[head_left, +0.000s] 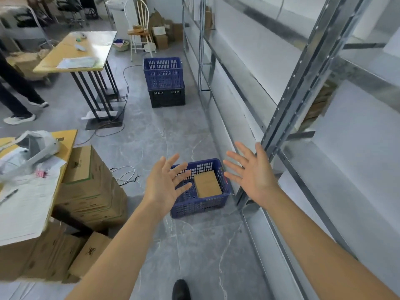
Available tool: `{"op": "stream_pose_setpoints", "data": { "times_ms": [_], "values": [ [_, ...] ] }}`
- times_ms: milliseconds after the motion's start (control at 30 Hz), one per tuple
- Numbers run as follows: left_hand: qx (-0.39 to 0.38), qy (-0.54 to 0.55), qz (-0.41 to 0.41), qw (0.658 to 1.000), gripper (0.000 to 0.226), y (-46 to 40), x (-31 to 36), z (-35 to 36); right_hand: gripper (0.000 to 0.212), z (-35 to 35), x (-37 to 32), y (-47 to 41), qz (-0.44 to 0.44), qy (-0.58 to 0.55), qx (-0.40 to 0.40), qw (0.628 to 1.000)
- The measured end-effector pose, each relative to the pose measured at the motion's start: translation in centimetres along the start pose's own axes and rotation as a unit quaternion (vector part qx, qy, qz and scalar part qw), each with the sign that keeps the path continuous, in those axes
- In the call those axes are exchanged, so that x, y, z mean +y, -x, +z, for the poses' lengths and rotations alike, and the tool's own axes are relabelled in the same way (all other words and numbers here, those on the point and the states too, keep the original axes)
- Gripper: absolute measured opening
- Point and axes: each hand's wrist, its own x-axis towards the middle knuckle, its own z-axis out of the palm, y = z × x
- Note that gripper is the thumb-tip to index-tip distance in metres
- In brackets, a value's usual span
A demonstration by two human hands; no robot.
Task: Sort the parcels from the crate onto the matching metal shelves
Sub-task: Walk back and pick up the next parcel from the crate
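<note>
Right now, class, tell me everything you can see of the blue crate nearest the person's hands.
The blue crate is a low, rectangular plastic basket with perforated lattice walls and an open top. It sits flat on the grey floor, close beside the metal shelves. One flat brown cardboard parcel lies inside, toward its right side. The left hand and right hand are spread open in front of it; neither grips it.

Ahead of you: parcel (207, 184) in crate (201, 204) on floor, metal shelves (303, 87) right, stacked cartons (86, 187) left, two stacked crates (165, 82) beyond.
</note>
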Motion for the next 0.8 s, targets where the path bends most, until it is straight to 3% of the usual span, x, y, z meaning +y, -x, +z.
{"op": "stream_pose_setpoints", "data": {
  "times_ms": [333,800],
  "values": [
    [-0.008,-0.028,-0.028,0.999,0.052,-10.0,4.3,-0.7,0.064,2.8,-0.9,-10.3,0.021,-0.007,0.013,1.0],
    [0.044,-0.046,-0.04,0.997,0.052,-27.0,6.2,3.3,0.066,-1.4,-5.1,-29.8,0.072,0.027,-0.017,0.997]
  ]
}}
